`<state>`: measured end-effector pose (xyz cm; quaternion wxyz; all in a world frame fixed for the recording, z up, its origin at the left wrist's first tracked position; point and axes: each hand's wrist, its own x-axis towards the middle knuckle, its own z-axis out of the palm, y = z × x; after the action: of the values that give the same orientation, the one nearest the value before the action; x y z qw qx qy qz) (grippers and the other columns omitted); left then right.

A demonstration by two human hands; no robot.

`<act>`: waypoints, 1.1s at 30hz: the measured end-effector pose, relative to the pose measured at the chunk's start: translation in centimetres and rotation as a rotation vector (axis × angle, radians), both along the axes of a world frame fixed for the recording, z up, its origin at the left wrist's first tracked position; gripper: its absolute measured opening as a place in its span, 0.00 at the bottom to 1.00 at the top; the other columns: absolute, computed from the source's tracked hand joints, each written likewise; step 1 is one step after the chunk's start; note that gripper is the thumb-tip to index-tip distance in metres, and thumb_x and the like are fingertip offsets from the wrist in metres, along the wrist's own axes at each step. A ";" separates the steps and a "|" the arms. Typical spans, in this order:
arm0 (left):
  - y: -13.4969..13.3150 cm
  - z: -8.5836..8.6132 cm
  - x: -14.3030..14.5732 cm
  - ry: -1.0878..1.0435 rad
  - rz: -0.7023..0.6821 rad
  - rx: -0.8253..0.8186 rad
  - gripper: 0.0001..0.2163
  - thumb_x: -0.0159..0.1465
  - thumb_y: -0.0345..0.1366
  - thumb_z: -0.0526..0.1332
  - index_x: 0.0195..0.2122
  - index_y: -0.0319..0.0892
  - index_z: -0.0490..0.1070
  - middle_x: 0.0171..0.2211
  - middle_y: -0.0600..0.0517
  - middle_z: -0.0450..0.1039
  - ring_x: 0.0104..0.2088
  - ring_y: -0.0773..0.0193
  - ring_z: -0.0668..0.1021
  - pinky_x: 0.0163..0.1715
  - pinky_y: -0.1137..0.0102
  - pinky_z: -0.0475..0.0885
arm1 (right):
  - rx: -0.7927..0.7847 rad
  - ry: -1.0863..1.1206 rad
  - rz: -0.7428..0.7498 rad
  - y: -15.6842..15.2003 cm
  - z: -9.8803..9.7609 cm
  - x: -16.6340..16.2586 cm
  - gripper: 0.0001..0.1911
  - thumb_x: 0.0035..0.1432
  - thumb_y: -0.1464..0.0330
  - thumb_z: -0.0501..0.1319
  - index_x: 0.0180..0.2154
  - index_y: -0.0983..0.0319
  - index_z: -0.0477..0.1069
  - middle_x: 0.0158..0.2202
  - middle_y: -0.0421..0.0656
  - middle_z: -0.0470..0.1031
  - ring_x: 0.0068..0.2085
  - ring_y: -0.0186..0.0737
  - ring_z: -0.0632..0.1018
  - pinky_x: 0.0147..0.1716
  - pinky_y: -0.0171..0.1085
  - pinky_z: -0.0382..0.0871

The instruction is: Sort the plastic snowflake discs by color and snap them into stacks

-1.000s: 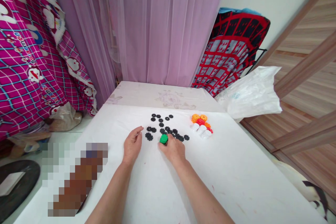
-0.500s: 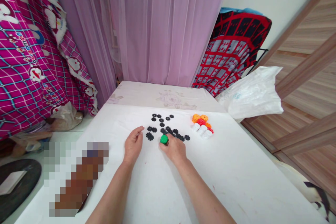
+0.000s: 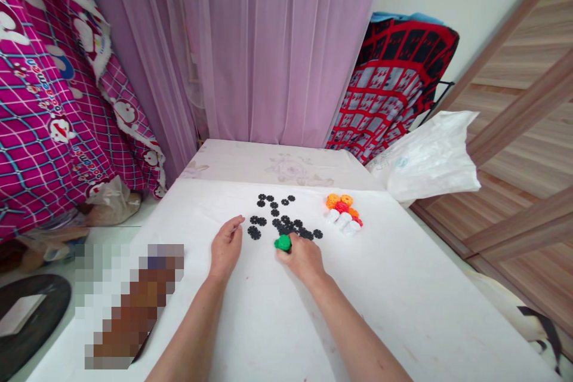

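Observation:
My right hand grips a small stack of green notched discs just above or on the white tabletop; I cannot tell which. One green disc juts out at the lower left of the stack. To the left, my left hand rests on its edge, fingers stretched forward and a little bent, with nothing visible in it. Many black notched discs lie scattered and overlapping just beyond both hands. Off to the right are stacks of orange discs, red discs and white discs.
A white cloth covers the table, with a floral strip at its far edge. A white plastic bag stands by the right far corner. On the left side lies a blurred-out brownish object. Purple curtains hang behind.
The green stack has tipped in my right hand, and a disc now sticks out at its left. My right hand has shifted slightly right and nearer. My left hand stays about where it was.

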<state>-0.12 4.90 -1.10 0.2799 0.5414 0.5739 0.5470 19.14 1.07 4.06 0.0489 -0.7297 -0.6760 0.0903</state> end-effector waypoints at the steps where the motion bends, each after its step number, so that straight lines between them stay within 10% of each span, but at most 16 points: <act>1: 0.0 0.0 0.0 0.001 0.000 -0.002 0.13 0.62 0.40 0.56 0.43 0.45 0.76 0.48 0.49 0.78 0.52 0.58 0.77 0.57 0.58 0.68 | 0.001 0.005 0.002 0.0 0.0 0.1 0.12 0.56 0.59 0.57 0.37 0.59 0.73 0.34 0.46 0.81 0.37 0.46 0.80 0.32 0.36 0.64; 21: 0.0 0.2 0.1 -0.004 0.010 -0.005 0.14 0.62 0.41 0.55 0.43 0.44 0.76 0.48 0.49 0.78 0.51 0.59 0.77 0.56 0.59 0.69 | -0.012 -0.052 0.051 0.8 0.4 -0.8 0.14 0.55 0.59 0.57 0.37 0.60 0.73 0.34 0.47 0.81 0.37 0.48 0.81 0.31 0.37 0.65; 33: 0.0 0.1 -0.3 0.026 0.006 -0.032 0.14 0.62 0.42 0.56 0.44 0.45 0.76 0.49 0.49 0.77 0.52 0.59 0.76 0.59 0.59 0.66 | -0.075 -0.104 -0.141 -1.5 0.6 6.4 0.16 0.59 0.58 0.54 0.40 0.61 0.72 0.37 0.49 0.80 0.40 0.48 0.80 0.33 0.37 0.64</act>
<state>-0.37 4.88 -1.04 0.2793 0.5421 0.5877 0.5317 25.50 -0.44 4.62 -0.0072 -0.7806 -0.6206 0.0738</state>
